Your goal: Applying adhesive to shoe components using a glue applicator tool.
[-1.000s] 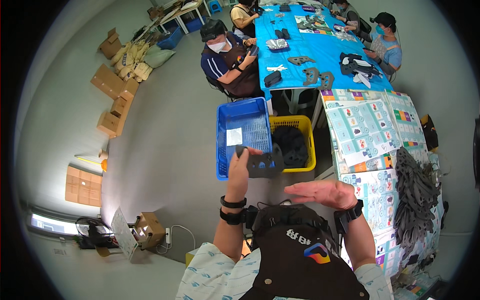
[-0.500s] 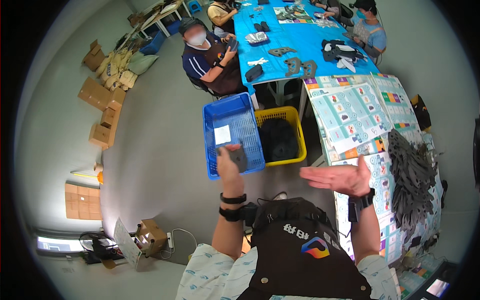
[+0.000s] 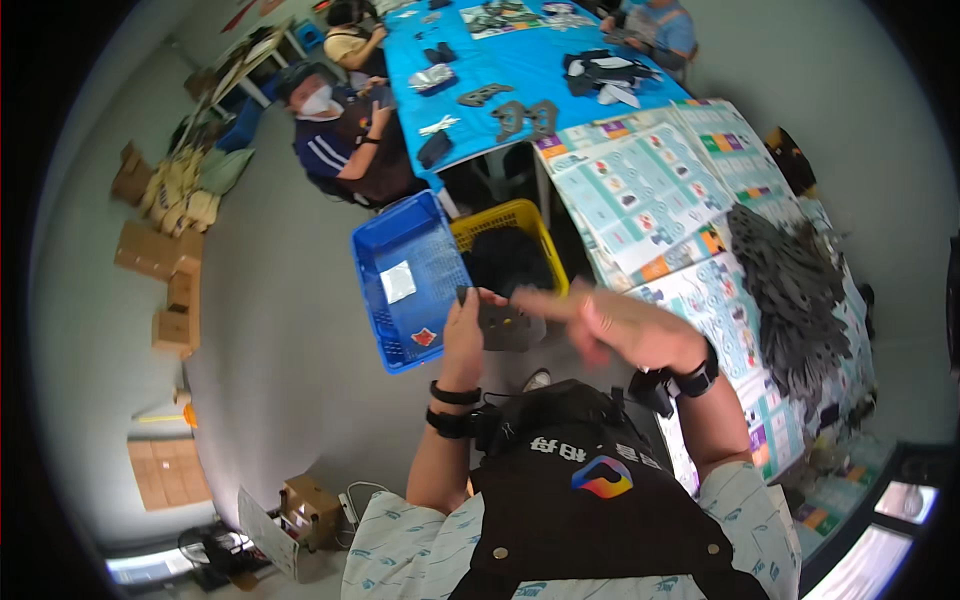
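Observation:
My left hand (image 3: 463, 338) is closed on a dark grey flat piece (image 3: 507, 330) with small holes in it, held over the floor beside the baskets. Part of the piece is hidden by my fingers. My right hand (image 3: 635, 325) is blurred, its fingers stretched out toward that piece, with nothing visible in them. Just beyond my left hand stands a blue plastic basket (image 3: 362, 290), holding a white sheet (image 3: 397, 282) and a small red piece (image 3: 424, 338). A yellow basket (image 3: 549, 240) next to it contains black items (image 3: 508, 262).
A heap of dark grey cut pieces (image 3: 785, 300) lies on the paper-covered table (image 3: 640, 205) to my right. The far blue-covered table (image 3: 540, 70) carries grey parts and black bundles. A masked person (image 3: 345, 140) sits at its left side. Cardboard boxes (image 3: 150, 250) line the left wall.
My right hand has swung left toward the grey piece. The view has turned right, so the baskets and tables appear further left. The red piece in the blue basket now shows.

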`<action>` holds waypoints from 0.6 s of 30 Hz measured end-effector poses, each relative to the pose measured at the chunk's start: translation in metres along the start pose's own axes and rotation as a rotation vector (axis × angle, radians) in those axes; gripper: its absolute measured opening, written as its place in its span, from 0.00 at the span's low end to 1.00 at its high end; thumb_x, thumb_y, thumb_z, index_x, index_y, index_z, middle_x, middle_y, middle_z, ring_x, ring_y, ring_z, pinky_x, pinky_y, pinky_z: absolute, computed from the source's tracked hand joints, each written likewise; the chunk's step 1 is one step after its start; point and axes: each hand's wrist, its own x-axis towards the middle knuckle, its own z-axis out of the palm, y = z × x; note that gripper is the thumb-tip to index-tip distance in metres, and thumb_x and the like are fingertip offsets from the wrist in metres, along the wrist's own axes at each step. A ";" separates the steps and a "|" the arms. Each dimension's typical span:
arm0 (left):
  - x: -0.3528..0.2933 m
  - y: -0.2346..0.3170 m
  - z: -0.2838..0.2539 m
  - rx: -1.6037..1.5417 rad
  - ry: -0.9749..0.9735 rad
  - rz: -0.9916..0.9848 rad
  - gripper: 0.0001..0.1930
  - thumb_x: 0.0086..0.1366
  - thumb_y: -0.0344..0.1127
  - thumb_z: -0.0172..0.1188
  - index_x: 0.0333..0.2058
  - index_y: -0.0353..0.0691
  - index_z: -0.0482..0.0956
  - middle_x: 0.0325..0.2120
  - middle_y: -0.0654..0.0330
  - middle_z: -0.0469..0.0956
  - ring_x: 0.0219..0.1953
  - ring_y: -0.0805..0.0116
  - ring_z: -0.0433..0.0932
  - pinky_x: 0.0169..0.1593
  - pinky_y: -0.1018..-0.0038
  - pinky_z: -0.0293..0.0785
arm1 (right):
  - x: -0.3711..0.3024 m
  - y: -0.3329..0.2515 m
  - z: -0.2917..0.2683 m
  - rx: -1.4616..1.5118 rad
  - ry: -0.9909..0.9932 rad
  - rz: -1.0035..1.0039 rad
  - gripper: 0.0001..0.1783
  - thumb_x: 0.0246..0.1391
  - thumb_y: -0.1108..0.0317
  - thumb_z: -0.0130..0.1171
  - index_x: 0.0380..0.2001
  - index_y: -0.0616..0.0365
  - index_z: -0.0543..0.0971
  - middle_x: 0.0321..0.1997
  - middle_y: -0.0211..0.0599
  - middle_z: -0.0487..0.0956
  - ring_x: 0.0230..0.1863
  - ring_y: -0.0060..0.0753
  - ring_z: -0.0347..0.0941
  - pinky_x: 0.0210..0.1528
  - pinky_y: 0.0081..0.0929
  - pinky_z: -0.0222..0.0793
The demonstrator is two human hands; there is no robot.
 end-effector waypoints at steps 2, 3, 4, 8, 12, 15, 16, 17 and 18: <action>0.007 -0.006 -0.011 -0.010 -0.025 0.010 0.17 0.83 0.45 0.46 0.43 0.40 0.79 0.39 0.59 0.84 0.44 0.70 0.81 0.52 0.71 0.75 | -0.017 -0.007 -0.025 0.197 0.103 0.174 0.51 0.73 0.27 0.20 0.74 0.58 0.67 0.13 0.26 0.65 0.20 0.24 0.69 0.36 0.23 0.70; 0.011 -0.008 -0.014 -0.022 -0.039 0.027 0.16 0.83 0.45 0.47 0.42 0.40 0.79 0.39 0.59 0.84 0.43 0.70 0.82 0.50 0.73 0.75 | -0.023 -0.003 -0.036 0.301 0.087 0.120 0.54 0.71 0.25 0.15 0.74 0.58 0.67 0.12 0.25 0.64 0.18 0.22 0.68 0.30 0.21 0.68; 0.014 -0.010 -0.016 -0.019 -0.045 0.035 0.16 0.83 0.45 0.47 0.42 0.40 0.79 0.39 0.59 0.84 0.43 0.70 0.82 0.50 0.73 0.75 | -0.034 -0.005 -0.045 0.254 0.150 0.122 0.40 0.76 0.35 0.37 0.72 0.56 0.71 0.20 0.34 0.78 0.26 0.27 0.80 0.38 0.26 0.76; 0.010 -0.001 -0.007 0.188 -0.067 0.144 0.10 0.77 0.39 0.59 0.41 0.39 0.84 0.31 0.61 0.85 0.38 0.71 0.83 0.46 0.74 0.75 | -0.035 0.008 -0.027 -0.723 0.617 -0.327 0.23 0.57 0.70 0.66 0.57 0.60 0.83 0.44 0.41 0.87 0.50 0.42 0.85 0.54 0.36 0.81; -0.013 0.036 0.009 1.035 -0.078 0.658 0.07 0.65 0.34 0.70 0.41 0.43 0.89 0.27 0.59 0.84 0.32 0.63 0.82 0.37 0.68 0.75 | -0.043 0.024 -0.023 -0.950 0.613 -0.423 0.18 0.47 0.77 0.69 0.45 0.62 0.87 0.49 0.43 0.87 0.55 0.45 0.84 0.57 0.39 0.81; -0.018 0.051 0.007 1.161 -0.075 0.999 0.09 0.61 0.32 0.72 0.41 0.43 0.90 0.26 0.61 0.83 0.31 0.62 0.80 0.36 0.67 0.74 | -0.049 0.029 -0.018 -0.948 0.675 -0.427 0.18 0.49 0.77 0.68 0.46 0.63 0.86 0.49 0.44 0.87 0.55 0.44 0.84 0.58 0.38 0.81; -0.020 0.054 0.007 1.160 -0.076 0.995 0.09 0.61 0.32 0.72 0.41 0.43 0.90 0.26 0.61 0.83 0.31 0.62 0.80 0.36 0.67 0.74 | -0.048 0.030 -0.016 -0.946 0.673 -0.424 0.18 0.49 0.77 0.68 0.46 0.63 0.86 0.49 0.44 0.87 0.55 0.44 0.84 0.58 0.38 0.81; -0.020 0.057 0.007 1.199 -0.101 0.987 0.11 0.62 0.31 0.71 0.44 0.44 0.90 0.27 0.61 0.84 0.31 0.62 0.80 0.36 0.67 0.75 | -0.044 0.029 -0.012 -0.945 0.661 -0.416 0.19 0.49 0.77 0.68 0.47 0.63 0.86 0.49 0.44 0.87 0.55 0.44 0.84 0.57 0.37 0.80; -0.021 0.059 0.008 1.237 -0.126 0.978 0.12 0.63 0.30 0.70 0.46 0.44 0.90 0.27 0.60 0.84 0.30 0.61 0.81 0.36 0.67 0.76 | -0.041 0.027 -0.007 -0.944 0.648 -0.407 0.20 0.49 0.77 0.68 0.48 0.62 0.86 0.49 0.44 0.87 0.55 0.43 0.85 0.57 0.37 0.80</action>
